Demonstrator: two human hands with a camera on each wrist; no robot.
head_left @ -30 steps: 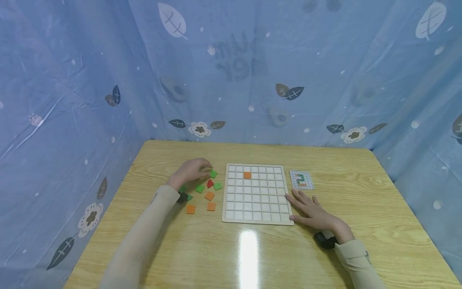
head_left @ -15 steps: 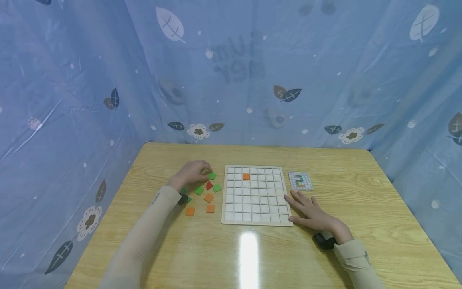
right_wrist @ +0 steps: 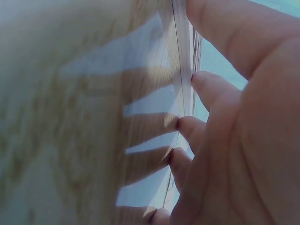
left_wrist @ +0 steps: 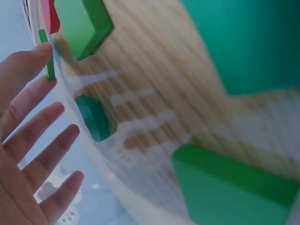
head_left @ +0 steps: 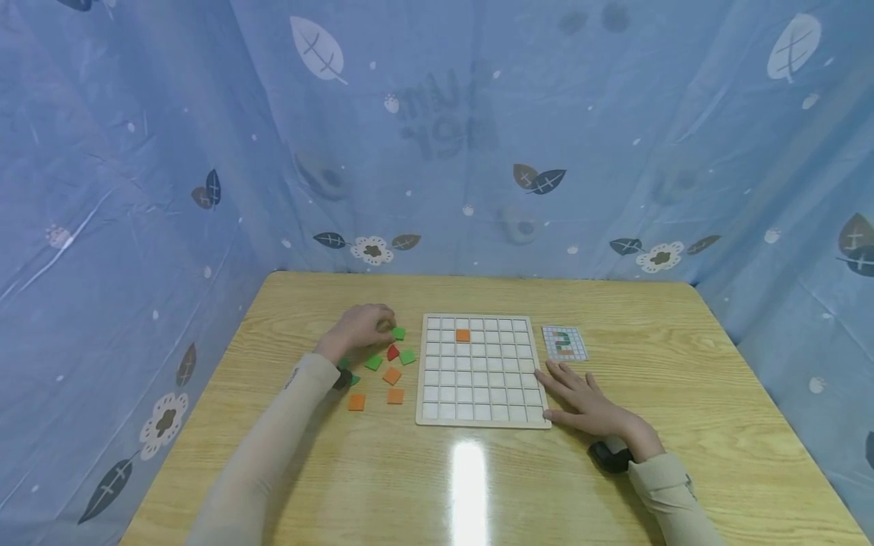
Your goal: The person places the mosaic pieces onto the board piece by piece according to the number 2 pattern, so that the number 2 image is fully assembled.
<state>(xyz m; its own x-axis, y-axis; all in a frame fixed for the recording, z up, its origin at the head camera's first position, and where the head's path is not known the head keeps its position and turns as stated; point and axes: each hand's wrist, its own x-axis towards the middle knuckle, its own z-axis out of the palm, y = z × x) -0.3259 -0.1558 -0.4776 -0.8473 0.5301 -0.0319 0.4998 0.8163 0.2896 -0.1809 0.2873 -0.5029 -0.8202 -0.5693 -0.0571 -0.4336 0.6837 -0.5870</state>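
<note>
Left hand (head_left: 362, 326): a light-green square tile (head_left: 399, 334) is pinched between thumb and forefinger, left of the board; whether it is lifted cannot quite be told.
Right hand (head_left: 586, 398): fingers are spread, nothing is grasped; the right edge of the square wooden gridded board (head_left: 485, 424) is touched by fingertips.
Board cell: one orange square tile (head_left: 463, 335) is seated in the second row, third column.
Loose pieces: a red curved-edged tile (head_left: 392, 353) and three orange square tiles (head_left: 395, 396) are scattered near the left hand.
Card: a small gridded pattern card (head_left: 564, 343) is laid right of the board.
</note>
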